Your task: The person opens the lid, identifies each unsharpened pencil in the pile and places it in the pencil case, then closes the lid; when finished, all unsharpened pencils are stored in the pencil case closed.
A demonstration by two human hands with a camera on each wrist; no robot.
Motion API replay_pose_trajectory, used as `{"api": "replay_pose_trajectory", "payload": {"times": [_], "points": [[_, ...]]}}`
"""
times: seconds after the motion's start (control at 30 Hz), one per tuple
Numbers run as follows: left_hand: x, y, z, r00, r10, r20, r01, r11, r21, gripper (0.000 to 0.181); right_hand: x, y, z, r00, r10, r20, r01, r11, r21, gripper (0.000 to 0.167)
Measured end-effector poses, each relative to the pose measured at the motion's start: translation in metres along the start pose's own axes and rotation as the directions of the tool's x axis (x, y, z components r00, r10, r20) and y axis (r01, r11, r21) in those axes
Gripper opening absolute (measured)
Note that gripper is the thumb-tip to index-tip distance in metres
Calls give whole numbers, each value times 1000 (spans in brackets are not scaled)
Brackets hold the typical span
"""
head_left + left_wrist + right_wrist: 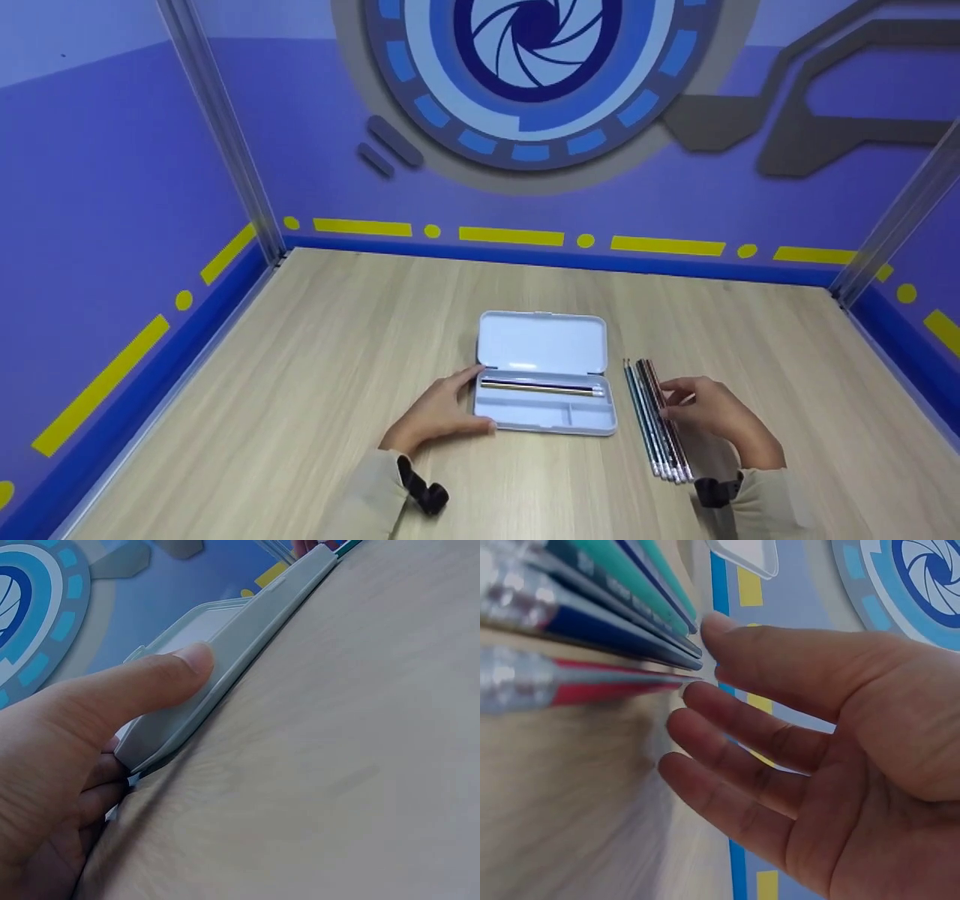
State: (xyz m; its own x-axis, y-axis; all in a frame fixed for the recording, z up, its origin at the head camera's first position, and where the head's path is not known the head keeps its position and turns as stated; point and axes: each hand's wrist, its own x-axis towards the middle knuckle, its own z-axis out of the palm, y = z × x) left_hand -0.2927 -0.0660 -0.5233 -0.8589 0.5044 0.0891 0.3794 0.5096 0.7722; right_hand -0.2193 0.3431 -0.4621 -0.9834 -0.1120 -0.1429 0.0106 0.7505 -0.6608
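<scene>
A pale blue pencil case [542, 342] lies on the table with its lid raised. Two or so pencils [536, 387] lie in its back compartment, and the front compartments show bare bottoms. My left hand [439, 412] holds the case's left end, thumb [169, 679] against the front wall and fingers at the back. Right of the case, a row of several pencils [651, 424] lies side by side, eraser ends toward me. My right hand [709, 409] is at the row's right side, thumb and index fingertips beside a red pencil [592, 682], fingers loosely extended.
The wooden table [360, 322] is bounded by a blue back wall [487, 202] and side panels with yellow dashes. Metal posts [225, 120] stand at the back corners. Black straps [424, 491] are on both wrists.
</scene>
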Motion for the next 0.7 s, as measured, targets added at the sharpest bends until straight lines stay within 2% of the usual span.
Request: {"api": "replay_pose_trajectory", "payload": {"times": [0.2,0.37,0.7], "points": [[1,2,0,1000,-5,2,5,1000,-8,101,-1,2,-5,999,11,41,-10,1000,-8,50],[2,3,-2,1000,23,0,-23,1000,-17,101,0,2,-5,999,27,31,-26,1000,-13,51],[1,2,0,1000,17,3,-17,1000,-7,102,0,5,-3,998,64,22,-64,998,-16,49]]}}
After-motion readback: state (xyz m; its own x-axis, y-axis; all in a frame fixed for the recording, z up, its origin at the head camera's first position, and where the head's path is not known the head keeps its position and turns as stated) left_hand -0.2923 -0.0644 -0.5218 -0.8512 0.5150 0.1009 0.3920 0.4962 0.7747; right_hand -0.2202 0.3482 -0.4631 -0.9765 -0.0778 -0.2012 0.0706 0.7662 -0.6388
